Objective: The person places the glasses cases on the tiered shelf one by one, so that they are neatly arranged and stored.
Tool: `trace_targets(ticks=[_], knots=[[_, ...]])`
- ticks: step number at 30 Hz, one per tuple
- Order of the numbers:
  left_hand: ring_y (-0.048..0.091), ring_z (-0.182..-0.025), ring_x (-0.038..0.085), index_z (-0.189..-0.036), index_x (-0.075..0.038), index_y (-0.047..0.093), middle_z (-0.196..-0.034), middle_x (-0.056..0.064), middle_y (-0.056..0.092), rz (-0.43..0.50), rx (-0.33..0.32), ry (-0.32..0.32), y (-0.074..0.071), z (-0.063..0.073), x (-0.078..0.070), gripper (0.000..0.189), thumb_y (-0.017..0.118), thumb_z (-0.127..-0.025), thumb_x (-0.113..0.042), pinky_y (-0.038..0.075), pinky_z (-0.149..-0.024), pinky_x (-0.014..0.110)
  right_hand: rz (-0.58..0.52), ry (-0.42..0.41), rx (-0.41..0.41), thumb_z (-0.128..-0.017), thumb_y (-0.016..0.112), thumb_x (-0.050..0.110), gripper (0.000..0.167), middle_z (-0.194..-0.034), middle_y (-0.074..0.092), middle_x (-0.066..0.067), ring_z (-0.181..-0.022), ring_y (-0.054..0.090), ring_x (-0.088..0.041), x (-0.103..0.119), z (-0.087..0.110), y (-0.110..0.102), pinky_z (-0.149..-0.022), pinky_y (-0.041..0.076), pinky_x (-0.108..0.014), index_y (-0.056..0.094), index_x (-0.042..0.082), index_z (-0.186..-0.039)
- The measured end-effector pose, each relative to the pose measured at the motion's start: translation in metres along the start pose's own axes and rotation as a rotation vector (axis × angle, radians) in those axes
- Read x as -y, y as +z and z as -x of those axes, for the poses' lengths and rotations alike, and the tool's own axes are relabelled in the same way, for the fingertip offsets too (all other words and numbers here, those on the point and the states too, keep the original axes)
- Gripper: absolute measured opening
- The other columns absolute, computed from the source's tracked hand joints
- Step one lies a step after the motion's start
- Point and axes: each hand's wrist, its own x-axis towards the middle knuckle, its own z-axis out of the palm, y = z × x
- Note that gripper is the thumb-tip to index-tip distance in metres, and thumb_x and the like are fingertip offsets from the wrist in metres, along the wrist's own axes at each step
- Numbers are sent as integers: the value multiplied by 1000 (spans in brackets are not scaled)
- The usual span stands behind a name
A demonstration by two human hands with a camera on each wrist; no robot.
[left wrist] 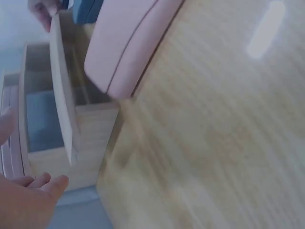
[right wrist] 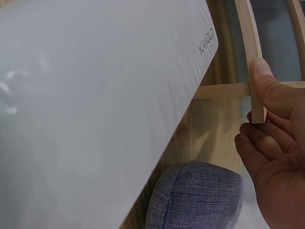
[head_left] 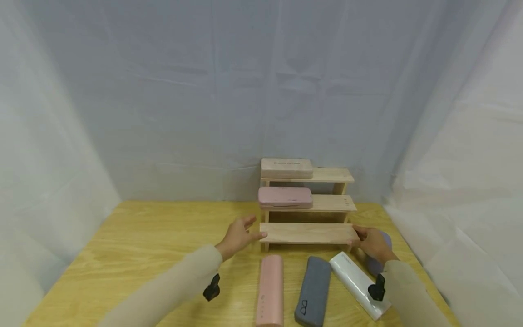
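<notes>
A three-tier wooden display stand (head_left: 308, 233) stands against the back of the table. My right hand (head_left: 372, 244) pinches the right end of its lowest step, thumb on top and fingers curled beneath, as the right wrist view shows. Beside the left end of that step is my left hand (head_left: 240, 236), fingers spread, with nothing in its grasp. A beige glasses case (head_left: 287, 168) lies on the left of the top step. On the middle step's left sits a pink glasses case (head_left: 284, 197).
In front of the stand lie a long pink case (head_left: 270, 290), a blue-grey case (head_left: 313, 290) with a glasses mark and a white case (head_left: 359, 284). A purple-blue fabric case (right wrist: 195, 195) is partly hidden by the right hand in the head view. White sheeting (head_left: 184, 113) hangs behind.
</notes>
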Motion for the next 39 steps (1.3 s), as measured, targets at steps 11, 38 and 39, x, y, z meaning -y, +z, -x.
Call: trace_targets(ticks=[11,38,39], knots=[[43,-127,48,-140,12,38,-143,29,40,-23,124,-1,21,50,10,79,79,-80,-19,43,-101,50,3,-11,-1,-86,73,18,66,-129,49,-34,-120,50,-44,-1,-1,-3,-92,50,-46,42,-15,-135],[40,-124,49,-139,25,18,-142,43,26,-85,56,81,76,99,29,111,85,-63,-19,35,-103,60,-8,-6,-8,-87,72,20,67,-132,48,-32,-122,49,-43,-9,-5,2,-94,49,-46,41,-12,-137],[39,-125,49,-139,25,18,-142,43,25,-88,52,78,77,99,29,111,85,-63,-19,35,-104,60,-15,-5,-4,-87,72,20,67,-133,47,-32,-123,48,-43,-9,-4,2,-95,49,-46,41,-13,-137]])
